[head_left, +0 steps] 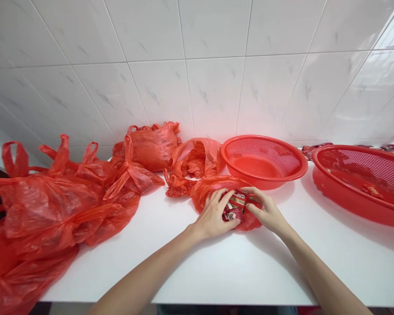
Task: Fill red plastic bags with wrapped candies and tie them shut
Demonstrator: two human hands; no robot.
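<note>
Head view shows both bare hands at work over a red plastic bag [203,189] lying open on the white tabletop [170,258]. Small wrapped packets [233,212], dark red with printed labels, sit at the mouth of this bag, between the two hands. The left hand [213,216] lies palm down on their left side, its fingers spread over the upper edge and its thumb reaching along the lower edge. The right hand [269,213] curves in from the right, thumb and forefinger bent with a modest gap between them, beside the packets and the bag's edge. Whether either hand grips the packets firmly, I cannot tell.

Just behind the right hand stands a round red basket [285,159] with perforated sides. A larger red basket [357,202] stands farther right, with a few items inside that are too unclear to name. Behind the hands, to the left of the round basket, lies a crumpled red bag [195,168]. A full red bag [154,146] rests near the tiled wall [213,92], and a heap of knotted red bags [52,205] covers the left end of the tabletop.
</note>
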